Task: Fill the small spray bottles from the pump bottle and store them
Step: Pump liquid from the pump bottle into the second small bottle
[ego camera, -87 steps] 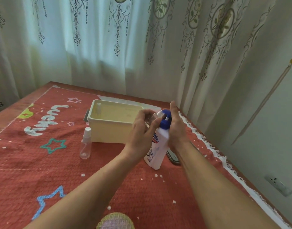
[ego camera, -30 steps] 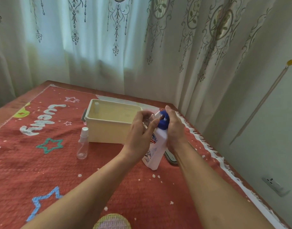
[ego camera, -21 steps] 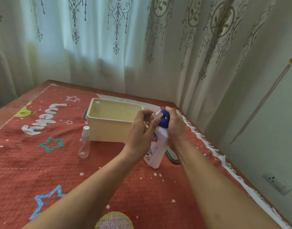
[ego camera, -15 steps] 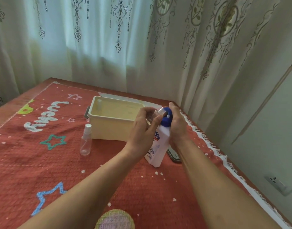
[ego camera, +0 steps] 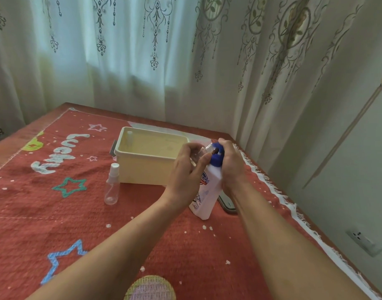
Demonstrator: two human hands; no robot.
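From the head camera: the left hand (ego camera: 185, 169) pinches a small clear plastic spray bottle (ego camera: 198, 152) at the spout of a white pump bottle (ego camera: 207, 191) labelled "…guard". The right hand (ego camera: 231, 165) curls over its blue head. A capped clear bottle (ego camera: 112, 187) stands just beside a cream plastic tub (ego camera: 142, 172) on the red "Lucky" rug (ego camera: 56, 213).

You are working at a wooden table (ego camera: 6, 138), and a red cloth (ego camera: 56, 224) with stars, white lettering and a white fringe is covering most of it. A cream box (ego camera: 142, 169) is sitting on the cloth toward the far side. A clear spray bottle (ego camera: 112, 187) is standing upright just in front of the box's left corner. To the right, a white pump bottle (ego camera: 205, 198) is resting its base on the cloth and leaning. A dark flat thing (ego camera: 227, 204) is lying just beside it, partly hidden.
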